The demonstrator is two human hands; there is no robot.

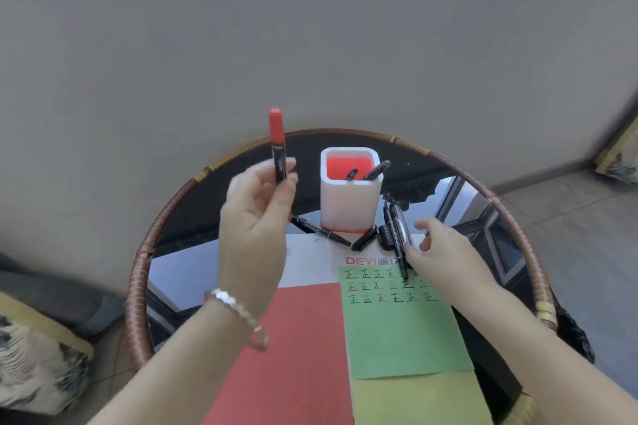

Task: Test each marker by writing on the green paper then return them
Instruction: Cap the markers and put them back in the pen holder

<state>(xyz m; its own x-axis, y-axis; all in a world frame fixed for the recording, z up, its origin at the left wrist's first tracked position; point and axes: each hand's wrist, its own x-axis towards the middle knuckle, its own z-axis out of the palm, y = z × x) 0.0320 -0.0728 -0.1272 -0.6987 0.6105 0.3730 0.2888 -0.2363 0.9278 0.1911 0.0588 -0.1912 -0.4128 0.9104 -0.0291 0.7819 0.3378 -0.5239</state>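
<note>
My left hand (257,217) holds a red-capped marker (277,145) upright, raised above the table left of the white pen holder (348,197). Two black markers (367,171) stand in the holder. My right hand (445,252) reaches over the top right of the green paper (400,331), its fingertips on a black marker (402,235) lying among a few others right of the holder. Another black marker (319,230) lies in front of the holder. Rows of written characters fill the top of the green paper.
A red sheet (300,348) lies left of the green paper and a yellow sheet (414,400) below it. All rest on a round glass table with a wicker rim (138,272). A wall stands behind; cushions sit at the lower left.
</note>
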